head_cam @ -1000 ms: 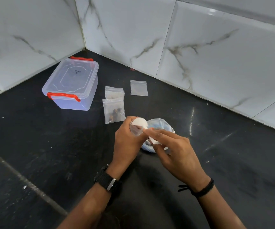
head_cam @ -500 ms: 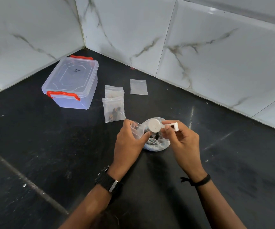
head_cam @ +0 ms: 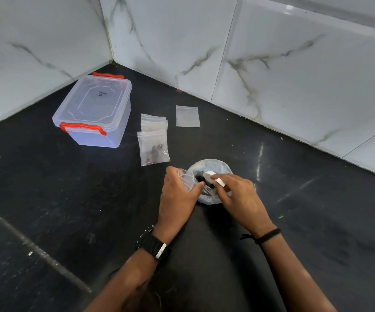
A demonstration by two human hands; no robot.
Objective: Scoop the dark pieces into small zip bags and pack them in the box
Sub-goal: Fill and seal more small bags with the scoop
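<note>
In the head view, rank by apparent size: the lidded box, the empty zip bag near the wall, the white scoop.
1. Lidded box, clearly largest.
2. Empty zip bag.
3. White scoop, smallest, though the right hand partly covers it.

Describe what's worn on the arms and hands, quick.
Bare forearms, no sleeves or gloves. Left wrist: black watch with a chunky black strap and a silver clasp. Right wrist: thin black cord band, with loose ends sticking out on one side. No rings visible.
</note>
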